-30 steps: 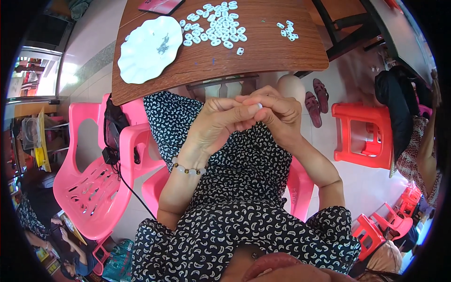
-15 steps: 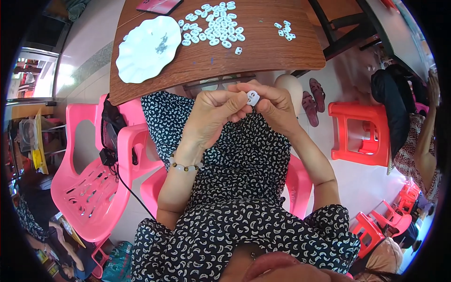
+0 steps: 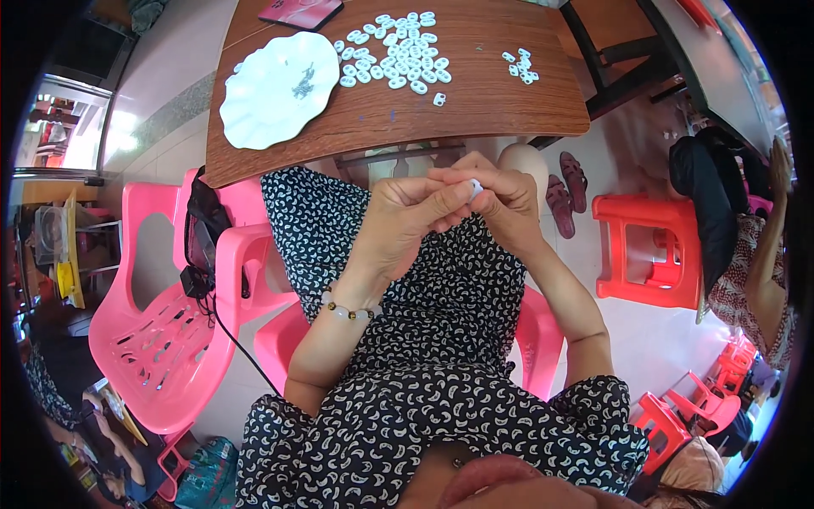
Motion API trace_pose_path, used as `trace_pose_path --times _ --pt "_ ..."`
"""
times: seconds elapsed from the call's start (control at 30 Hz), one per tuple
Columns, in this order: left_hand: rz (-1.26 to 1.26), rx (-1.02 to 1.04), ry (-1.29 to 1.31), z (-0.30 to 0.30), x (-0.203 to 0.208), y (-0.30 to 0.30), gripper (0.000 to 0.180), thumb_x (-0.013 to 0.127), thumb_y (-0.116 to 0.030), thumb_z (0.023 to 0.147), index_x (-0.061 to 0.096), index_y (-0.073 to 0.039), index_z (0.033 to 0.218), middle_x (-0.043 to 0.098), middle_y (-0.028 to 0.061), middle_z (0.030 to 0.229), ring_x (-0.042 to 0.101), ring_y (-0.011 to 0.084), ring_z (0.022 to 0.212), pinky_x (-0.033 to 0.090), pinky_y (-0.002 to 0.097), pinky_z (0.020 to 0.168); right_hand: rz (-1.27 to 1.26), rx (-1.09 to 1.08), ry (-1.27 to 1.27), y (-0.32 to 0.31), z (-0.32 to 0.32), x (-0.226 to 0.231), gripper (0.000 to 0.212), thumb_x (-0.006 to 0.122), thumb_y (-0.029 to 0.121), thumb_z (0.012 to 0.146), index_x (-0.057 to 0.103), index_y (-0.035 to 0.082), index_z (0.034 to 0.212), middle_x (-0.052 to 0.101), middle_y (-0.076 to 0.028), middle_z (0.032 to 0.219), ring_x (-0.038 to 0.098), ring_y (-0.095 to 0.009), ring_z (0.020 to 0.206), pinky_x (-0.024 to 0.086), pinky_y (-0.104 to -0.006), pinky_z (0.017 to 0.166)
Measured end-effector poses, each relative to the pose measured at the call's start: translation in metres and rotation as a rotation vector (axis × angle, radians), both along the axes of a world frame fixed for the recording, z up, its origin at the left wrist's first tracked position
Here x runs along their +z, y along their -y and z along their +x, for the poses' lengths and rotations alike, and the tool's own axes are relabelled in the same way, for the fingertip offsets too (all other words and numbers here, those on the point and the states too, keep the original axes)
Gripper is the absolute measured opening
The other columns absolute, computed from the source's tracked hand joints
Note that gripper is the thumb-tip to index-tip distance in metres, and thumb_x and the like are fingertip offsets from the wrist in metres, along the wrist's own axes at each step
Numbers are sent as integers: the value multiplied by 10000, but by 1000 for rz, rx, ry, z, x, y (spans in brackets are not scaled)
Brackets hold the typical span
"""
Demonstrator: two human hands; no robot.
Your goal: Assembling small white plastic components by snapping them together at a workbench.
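Above my lap, just off the table's near edge, both hands meet around a small white two-holed plastic piece (image 3: pixel 475 186). My left hand (image 3: pixel 400 222) pinches it between thumb and fingers. From the other side, the thumb and fingers of my right hand (image 3: pixel 509 212) close on the same piece, covering most of it. On the wooden table (image 3: pixel 475 110) lies a spread of white oval two-holed pieces (image 3: pixel 411 64). One lone white piece (image 3: pixel 439 99) sits nearer me, and a smaller cluster of white pieces (image 3: pixel 524 69) lies to the right.
A white wavy-rimmed plate (image 3: pixel 242 119) with small grey bits stands at the table's left, a pink-and-black flat object (image 3: pixel 301 12) behind it. Pink chairs (image 3: pixel 161 339) are on the left, a red stool (image 3: pixel 649 246) and sandals (image 3: pixel 566 195) on the right. Another person's arm (image 3: pixel 767 280) shows far right.
Both hands have shifted slightly right with the white piece. The piece has turned, so less of its holed face shows. The whole view has also shifted a little.
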State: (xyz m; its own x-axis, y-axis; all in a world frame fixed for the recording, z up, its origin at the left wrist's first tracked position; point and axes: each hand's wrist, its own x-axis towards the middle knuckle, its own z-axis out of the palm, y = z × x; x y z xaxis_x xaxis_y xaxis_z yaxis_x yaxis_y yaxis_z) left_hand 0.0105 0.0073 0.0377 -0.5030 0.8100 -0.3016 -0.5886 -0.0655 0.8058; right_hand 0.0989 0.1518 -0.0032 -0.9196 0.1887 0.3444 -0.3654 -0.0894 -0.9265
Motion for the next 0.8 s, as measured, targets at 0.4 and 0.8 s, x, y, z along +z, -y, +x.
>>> trace_pose_path --times 0.4,0.8 --pt "26 85 68 -9 -10 -7 197 703 -226 856 711 -31 884 641 -4 752 538 42 670 423 170 609 -328 -10 274 1 -5 38 287 627 217 911 663 10 1105 639 -57 963 585 -101 879 490 -249 784" --pt "101 190 60 -23 -18 -5 237 681 -259 877 693 -25 913 640 -5 753 537 44 653 428 173 604 299 -155 283 -14 -34 41 242 694 136 844 681 5 1047 647 -58 914 596 -83 754 467 -213 649"
